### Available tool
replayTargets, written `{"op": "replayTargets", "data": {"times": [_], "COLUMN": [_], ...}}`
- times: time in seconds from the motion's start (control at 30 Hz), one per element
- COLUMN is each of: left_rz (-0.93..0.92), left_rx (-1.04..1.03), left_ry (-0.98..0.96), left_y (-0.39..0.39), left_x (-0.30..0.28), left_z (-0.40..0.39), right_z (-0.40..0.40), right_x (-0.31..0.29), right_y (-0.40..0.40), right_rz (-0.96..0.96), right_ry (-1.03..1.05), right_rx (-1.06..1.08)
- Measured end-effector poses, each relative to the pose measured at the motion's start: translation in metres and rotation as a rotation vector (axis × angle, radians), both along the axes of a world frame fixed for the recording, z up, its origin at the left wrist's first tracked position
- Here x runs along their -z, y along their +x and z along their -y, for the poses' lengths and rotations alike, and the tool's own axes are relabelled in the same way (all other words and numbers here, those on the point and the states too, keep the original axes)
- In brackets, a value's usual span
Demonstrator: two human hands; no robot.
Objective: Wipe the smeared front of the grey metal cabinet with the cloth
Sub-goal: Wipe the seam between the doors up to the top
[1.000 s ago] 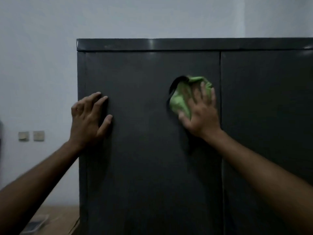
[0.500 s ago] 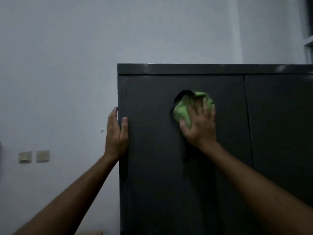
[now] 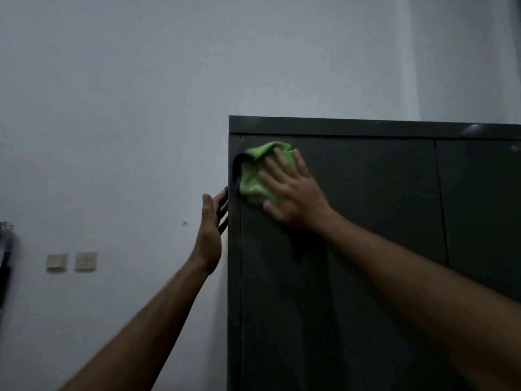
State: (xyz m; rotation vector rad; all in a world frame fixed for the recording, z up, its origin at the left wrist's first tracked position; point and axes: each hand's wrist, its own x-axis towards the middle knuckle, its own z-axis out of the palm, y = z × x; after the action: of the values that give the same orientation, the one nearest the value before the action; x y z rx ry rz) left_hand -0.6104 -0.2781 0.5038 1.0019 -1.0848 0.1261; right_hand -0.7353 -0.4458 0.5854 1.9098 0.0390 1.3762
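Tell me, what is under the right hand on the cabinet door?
A green cloth, pressed flat by the right hand against the cabinet door. The metal beneath the cloth is covered.

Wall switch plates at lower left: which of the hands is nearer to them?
Left. The left hand rests against the cabinet's left side, nearest the switch plates; the right hand presses the green cloth farther right.

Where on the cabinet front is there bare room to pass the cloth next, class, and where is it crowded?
Free: the door panel right of the right hand, up to the door seam, and below the forearm. Crowded: the top left corner, where the green cloth sits and the left hand rests at the cabinet edge.
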Motion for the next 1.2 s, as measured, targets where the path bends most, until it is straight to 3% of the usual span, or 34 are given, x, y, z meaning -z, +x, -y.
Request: {"op": "replayTargets", "data": {"times": [0.07, 0.13, 0.2, 0.3, 0.4, 0.43, 0.6, 0.83, 0.9, 1.03, 1.1, 1.2], "left_rz": [0.009, -0.002, -0.023, -0.104, -0.159, -0.157, -0.16, -0.214, -0.2, -0.196, -0.185, -0.203], "left_rx": [0.031, 0.034, 0.054, 0.121, 0.164, 0.174, 0.153, 0.125, 0.116, 0.112, 0.123, 0.172], "left_ry": [0.034, 0.039, 0.031, -0.004, 0.016, 0.035, 0.077, -0.008, 0.022, 0.041, 0.033, -0.011], "left_y": [0.005, 0.006, 0.003, 0.001, 0.002, 0.003, 0.002, -0.01, -0.01, -0.009, -0.011, -0.011], "left_x": [-0.003, -0.003, -0.003, -0.003, -0.005, -0.008, -0.016, -0.011, -0.011, -0.008, -0.006, 0.002], "left_z": [-0.003, -0.003, -0.002, -0.004, -0.014, -0.018, -0.023, -0.013, -0.012, -0.011, -0.011, -0.01], "right_z": [-0.01, -0.039, -0.06, -0.054, -0.023, -0.018, -0.054, -0.022, -0.021, -0.055, -0.063, -0.055], "right_x": [-0.034, -0.062, -0.06, 0.002, 0.027, 0.016, -0.058, 0.049, 0.023, -0.042, -0.021, 0.079], "right_y": [0.008, 0.025, 0.042, 0.045, 0.019, 0.015, 0.036, 0.017, 0.014, 0.031, 0.044, 0.048], "right_rz": [0.234, 0.32, 0.226, -0.049, -0.163, -0.124, 0.194, -0.132, -0.1, 0.19, 0.182, 0.024], "right_ry": [0.328, 0.516, 0.382, -0.059, -0.214, -0.183, 0.353, -0.093, -0.063, 0.341, 0.365, 0.126], "right_rx": [-0.006, -0.001, -0.026, -0.026, -0.033, -0.024, 0.021, 0.038, 0.068, 0.045, -0.011, -0.07]}}
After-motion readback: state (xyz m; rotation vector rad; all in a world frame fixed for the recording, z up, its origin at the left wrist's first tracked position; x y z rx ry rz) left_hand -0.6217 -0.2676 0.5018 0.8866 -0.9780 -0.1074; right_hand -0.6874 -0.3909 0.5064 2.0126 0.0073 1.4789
